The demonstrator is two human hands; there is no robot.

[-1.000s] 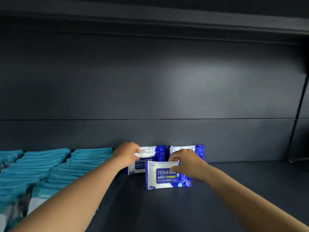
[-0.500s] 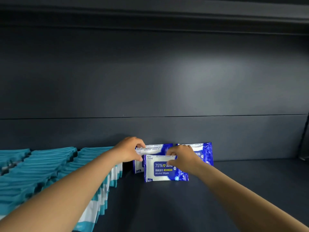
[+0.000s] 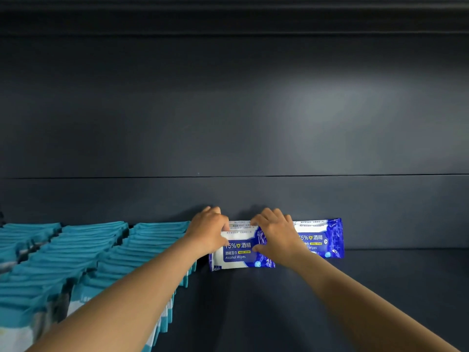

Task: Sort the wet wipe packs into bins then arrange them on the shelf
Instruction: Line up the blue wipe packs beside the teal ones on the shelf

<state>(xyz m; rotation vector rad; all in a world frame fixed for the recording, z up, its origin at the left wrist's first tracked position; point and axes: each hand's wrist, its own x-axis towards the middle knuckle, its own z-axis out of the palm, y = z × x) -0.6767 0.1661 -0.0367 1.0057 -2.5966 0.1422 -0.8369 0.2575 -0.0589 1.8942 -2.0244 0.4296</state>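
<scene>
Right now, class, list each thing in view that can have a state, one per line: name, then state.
Left hand: gripping the front blue pack's left end.
Right hand: gripping its right end.
Front blue pack: upright, label forward.
Right blue pack: upright against the back wall.
Teal packs: upright in packed rows.
Shelf: right side bare.

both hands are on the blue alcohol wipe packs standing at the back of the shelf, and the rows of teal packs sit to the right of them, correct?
Not quite. The head view shows the rows of teal packs to the left of the blue alcohol wipe packs, not the right. The rest holds: the left hand and right hand are both on the blue packs, which stand at the back of the shelf.
</scene>
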